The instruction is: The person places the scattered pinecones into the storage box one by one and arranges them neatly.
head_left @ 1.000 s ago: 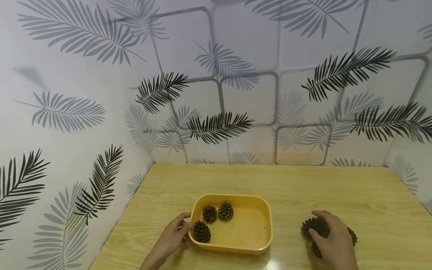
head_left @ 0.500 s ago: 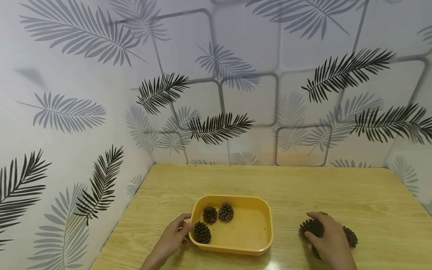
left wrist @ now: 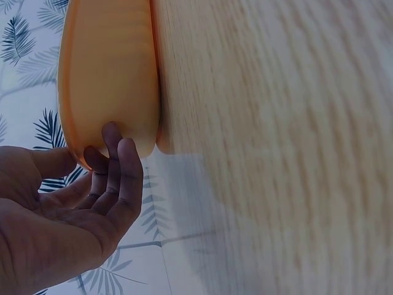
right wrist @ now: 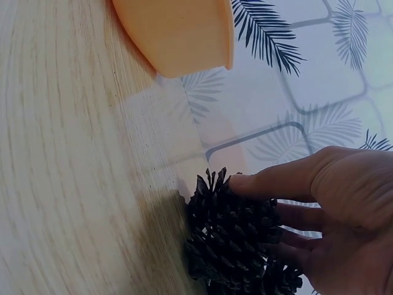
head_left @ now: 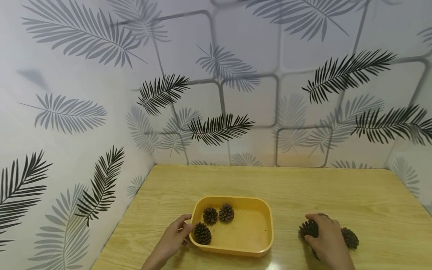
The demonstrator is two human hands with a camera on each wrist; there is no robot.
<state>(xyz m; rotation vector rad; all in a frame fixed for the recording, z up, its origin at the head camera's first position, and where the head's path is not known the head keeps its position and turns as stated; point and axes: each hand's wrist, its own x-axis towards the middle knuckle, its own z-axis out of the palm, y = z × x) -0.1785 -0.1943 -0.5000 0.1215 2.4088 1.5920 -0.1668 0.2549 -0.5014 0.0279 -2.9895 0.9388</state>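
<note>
A yellow plastic tray (head_left: 260,213) sits on the wooden table with three pine cones in it: one (head_left: 210,215) beside another (head_left: 226,212) at the back left, and a third (head_left: 202,233) at the front left. My left hand (head_left: 185,229) pinches the tray's left rim, thumb over the edge; in the left wrist view its fingers (left wrist: 120,169) lie against the tray's outer wall (left wrist: 110,74). My right hand (head_left: 312,232) grips a dark pine cone (head_left: 308,228) on the table right of the tray. The right wrist view shows the thumb (right wrist: 276,178) on top of that cone (right wrist: 230,239).
Another loose pine cone (head_left: 350,238) lies just right of my right hand, and part of one more shows under the palm. Leaf-patterned walls close off the table (head_left: 303,187) at the back and left. The tray's corner (right wrist: 178,31) shows at the top of the right wrist view.
My right hand has slid a little to the left and closed round the leftmost loose cone, uncovering the cone on its right. The left hand and the tray have stayed put.
</note>
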